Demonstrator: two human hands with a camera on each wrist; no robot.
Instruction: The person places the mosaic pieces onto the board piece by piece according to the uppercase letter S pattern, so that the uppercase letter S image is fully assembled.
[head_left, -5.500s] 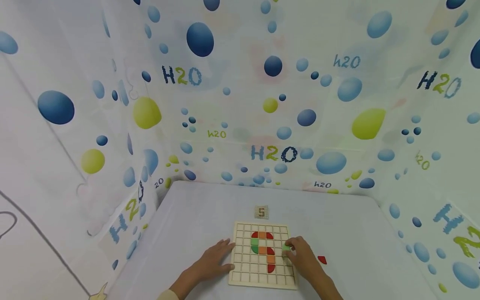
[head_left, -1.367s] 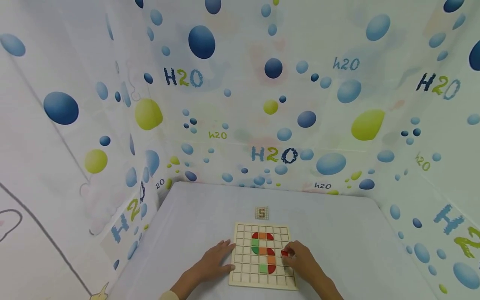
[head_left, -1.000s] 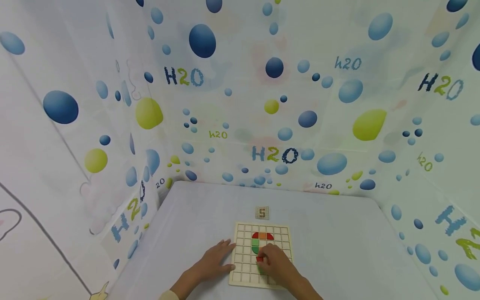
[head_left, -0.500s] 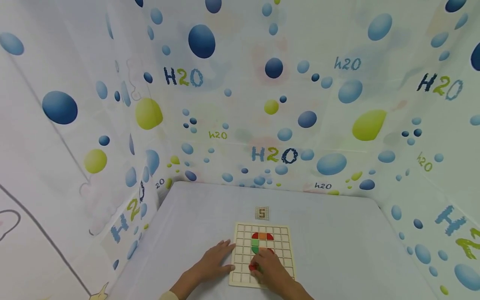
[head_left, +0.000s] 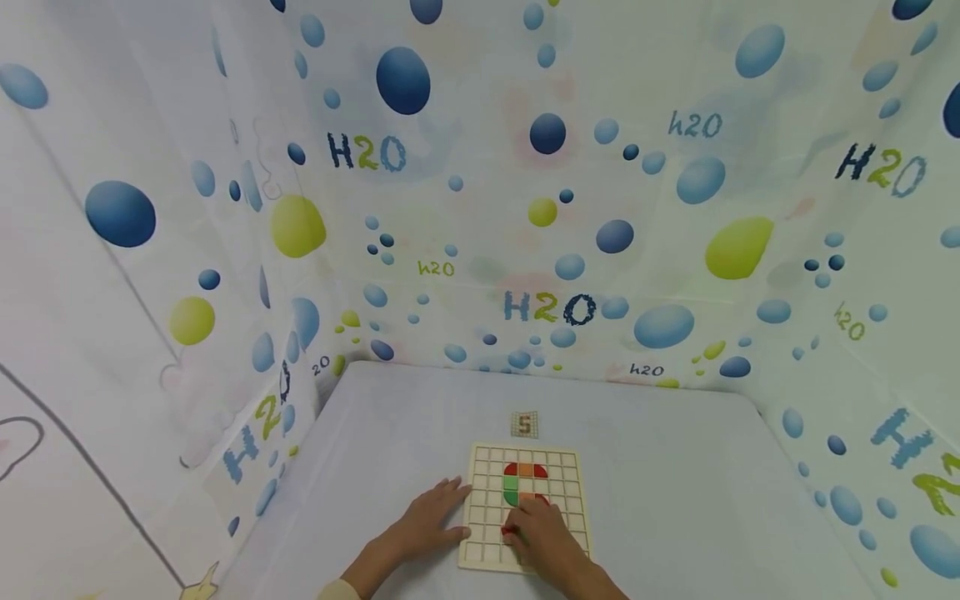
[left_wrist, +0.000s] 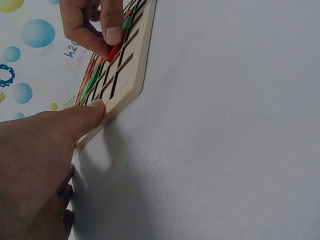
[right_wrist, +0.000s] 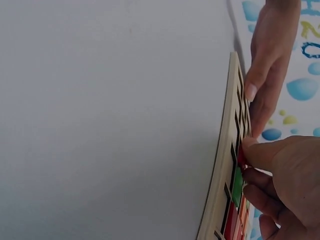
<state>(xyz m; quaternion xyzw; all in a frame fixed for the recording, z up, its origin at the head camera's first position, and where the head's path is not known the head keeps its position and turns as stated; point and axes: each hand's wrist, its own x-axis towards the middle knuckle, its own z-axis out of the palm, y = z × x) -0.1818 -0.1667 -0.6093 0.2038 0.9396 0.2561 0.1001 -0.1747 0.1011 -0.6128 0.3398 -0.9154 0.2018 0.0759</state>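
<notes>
A square wooden grid board (head_left: 480, 553) lies on the table with coloured tiles in its cells. My left hand (head_left: 429, 521) rests along its left edge, fingers fairly straight, thumb on the rim. Between thumb and fingers, my right hand (head_left: 546, 537) pinches a red quarter-circle tile (left_wrist: 115, 52) at a lower cell, left of a green square tile (right_wrist: 237, 187). Above the hand, a dark green tile (head_left: 511, 498), a light green tile (head_left: 511, 483), an orange tile (head_left: 526, 471) and red tiles show. The right hand covers much of the lower figure in the head view.
Behind the board lies a small card (head_left: 524, 424) showing an S figure on a grid. A white cloth covers the table (head_left: 660, 483). Curtains (head_left: 480, 208) printed with bubbles and H2O surround it at the back and sides.
A light green square went from my right hand into a lower cell. That hand then picked up the red quarter-circle tile from the table's right and carried it left onto the board. Left hand stayed put.
</notes>
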